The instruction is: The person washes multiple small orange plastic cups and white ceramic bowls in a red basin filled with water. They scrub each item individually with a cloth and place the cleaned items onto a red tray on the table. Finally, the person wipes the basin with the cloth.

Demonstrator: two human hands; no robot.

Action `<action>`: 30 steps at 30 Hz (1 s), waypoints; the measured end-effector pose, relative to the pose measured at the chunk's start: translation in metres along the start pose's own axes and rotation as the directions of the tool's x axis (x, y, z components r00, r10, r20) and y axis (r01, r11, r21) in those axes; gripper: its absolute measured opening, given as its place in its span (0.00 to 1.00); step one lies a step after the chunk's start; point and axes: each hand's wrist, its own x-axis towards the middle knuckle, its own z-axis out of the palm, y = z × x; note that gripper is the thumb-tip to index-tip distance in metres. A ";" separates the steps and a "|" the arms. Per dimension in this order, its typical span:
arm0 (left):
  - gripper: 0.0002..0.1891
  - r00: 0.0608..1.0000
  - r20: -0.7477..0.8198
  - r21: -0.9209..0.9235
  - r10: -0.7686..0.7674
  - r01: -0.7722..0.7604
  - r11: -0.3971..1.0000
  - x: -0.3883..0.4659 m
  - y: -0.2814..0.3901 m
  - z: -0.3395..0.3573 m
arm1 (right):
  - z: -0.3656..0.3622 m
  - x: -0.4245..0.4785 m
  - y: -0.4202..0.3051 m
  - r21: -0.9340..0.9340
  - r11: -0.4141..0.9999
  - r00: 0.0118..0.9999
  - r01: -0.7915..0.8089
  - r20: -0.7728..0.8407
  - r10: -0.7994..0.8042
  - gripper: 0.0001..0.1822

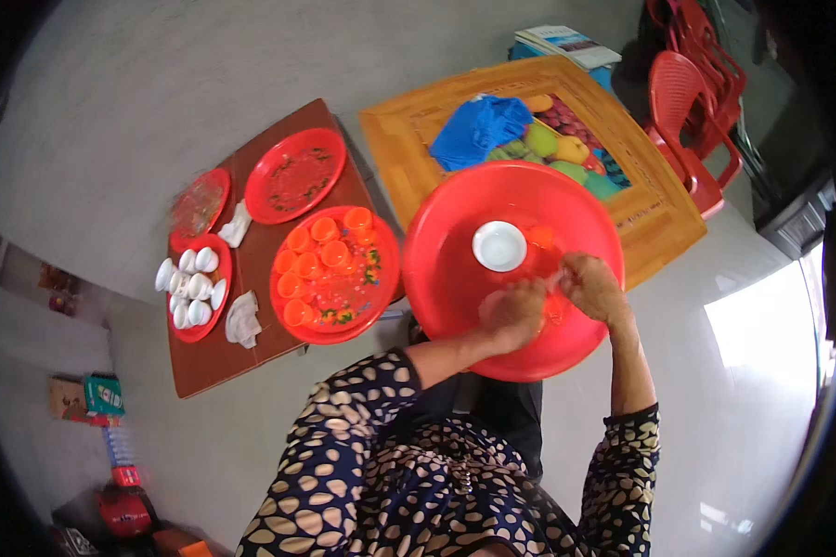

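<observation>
Both my hands are over the large red plastic basin (445,244). My left hand (515,313) is low inside it, blurred by motion. My right hand (588,285) has bent fingers at the basin's right side. Something pale and thin shows between the hands; whether either hand grips it is unclear. A white bowl (499,246) sits in the basin, with an orange cup (539,237) right beside it. Another orange item (555,308) lies between my hands. To the left, a floral red tray (348,299) carries several orange cups (335,255).
The brown table (251,261) holds a red tray (296,174), a red plate of white cups (200,287) and white cloths (244,320). A blue plastic bag (477,129) lies on the wooden table (404,139) behind the basin. Red chairs (679,90) stand at the right.
</observation>
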 end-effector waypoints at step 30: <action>0.18 0.974 -0.226 -0.972 -0.018 -0.224 0.069 -0.009 -0.013 -0.031 | 0.050 -0.038 -0.092 0.361 0.908 0.779 0.212 -0.624 0.067 0.05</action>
